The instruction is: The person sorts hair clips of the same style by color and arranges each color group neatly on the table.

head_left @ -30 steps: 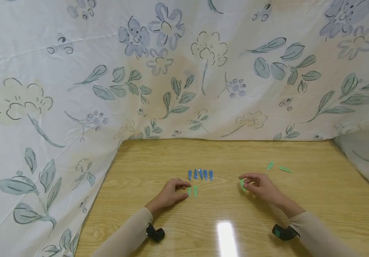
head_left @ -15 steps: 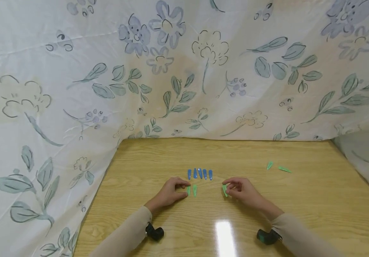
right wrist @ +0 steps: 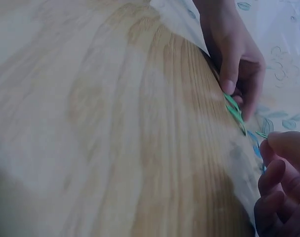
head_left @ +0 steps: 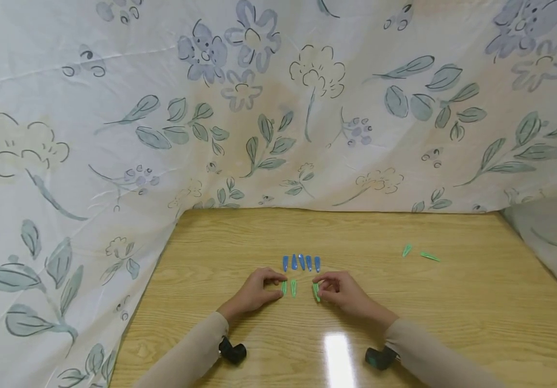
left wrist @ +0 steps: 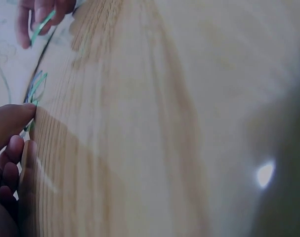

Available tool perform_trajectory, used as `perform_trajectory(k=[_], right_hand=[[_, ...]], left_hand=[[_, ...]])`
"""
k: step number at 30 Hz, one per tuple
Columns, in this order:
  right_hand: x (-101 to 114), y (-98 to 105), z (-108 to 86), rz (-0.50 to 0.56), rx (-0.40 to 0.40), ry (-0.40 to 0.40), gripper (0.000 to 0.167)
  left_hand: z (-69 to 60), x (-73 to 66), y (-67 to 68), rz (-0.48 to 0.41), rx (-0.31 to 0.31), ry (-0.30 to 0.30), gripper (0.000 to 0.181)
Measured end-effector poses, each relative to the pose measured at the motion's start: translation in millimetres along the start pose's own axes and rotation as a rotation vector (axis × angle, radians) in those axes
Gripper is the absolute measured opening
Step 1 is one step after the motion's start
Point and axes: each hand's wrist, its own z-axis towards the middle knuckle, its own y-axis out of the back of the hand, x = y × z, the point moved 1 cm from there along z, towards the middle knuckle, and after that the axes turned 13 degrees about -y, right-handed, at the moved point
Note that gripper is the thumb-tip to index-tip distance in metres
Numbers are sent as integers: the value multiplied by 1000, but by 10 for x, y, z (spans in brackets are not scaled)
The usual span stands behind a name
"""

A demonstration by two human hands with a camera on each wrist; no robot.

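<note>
My left hand (head_left: pixel 257 292) rests on the table with thumb and fingertips at the two ends of a green snap hair clip (head_left: pixel 284 288). Just right of that clip lies a second green hair clip (head_left: pixel 293 288), roughly parallel to it. My right hand (head_left: pixel 347 296) pinches a third green hair clip (head_left: pixel 315 291), held upright in line a short way to the right. In the left wrist view this held clip (left wrist: pixel 42 28) looks raised off the wood. Behind the green ones, several blue hair clips (head_left: pixel 301 262) form a side-by-side row.
Two more green hair clips, one slanted (head_left: pixel 406 250) and one nearly sideways (head_left: pixel 430 256), lie at the back right of the wooden table (head_left: pixel 239 231). Floral cloth (head_left: pixel 269 134) hangs behind and along the left side. A bright reflection shows near the front.
My right hand has moved left with its green hair clip, closing in on the two green clips. The left hand has stayed in place.
</note>
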Motion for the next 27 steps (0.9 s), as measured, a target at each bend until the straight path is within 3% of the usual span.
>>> perform_trajectory(k=[6, 12, 27], right_hand=[[56, -132, 112, -54, -15, -51, 27], [87, -223, 178, -105, -17, -50, 25], [116, -264, 253, -250, -83, -133, 24]], left_hand=[[8, 9, 4, 2, -3, -11, 31], [9, 7, -1, 9, -3, -14, 31], [18, 17, -22, -10, -14, -10, 30]])
